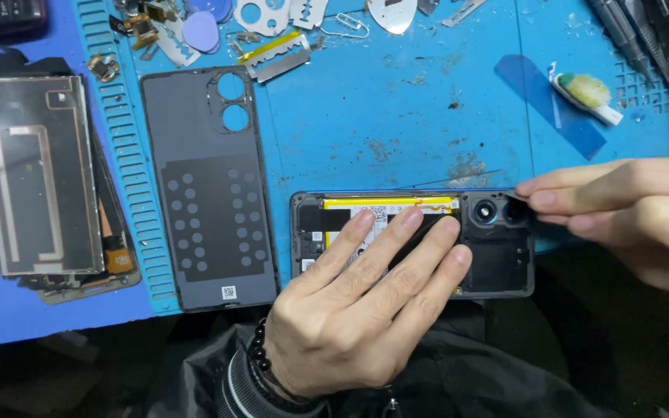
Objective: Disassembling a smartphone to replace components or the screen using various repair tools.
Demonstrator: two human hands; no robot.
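Opened phone (497, 255) lies flat at the near edge of the blue mat (396, 116) on the counter, long axis left to right, back cover off, camera block toward the right end.

Left hand (358, 310) rests palm-down on the phone. Its fingers (396, 248) are spread slightly and lie flat across the battery (389, 205), whose yellow top strip shows just above the fingertips. Beaded bracelet (261, 360) sits at that wrist.

Right hand (636, 209) comes in from the right edge of view. Thumb and forefinger are pressed together at the phone's top right corner, just beside the two camera lenses (497, 210); whether they pinch a small part or only touch the frame, I cannot tell.

Detached grey back cover (209, 190) lies inner side up on the mat, just left of the phone, not touching it. Further left, off the mat, sits a stack of other phone panels (36, 174).

Along the far edge of the mat: flat metal prying tools (276, 58), a lilac pick (201, 32), a paper clip (346, 25). A blue film strip (551, 104) and a small white-handled tool with a greenish head (586, 97) lie at upper right, well apart from the phone.
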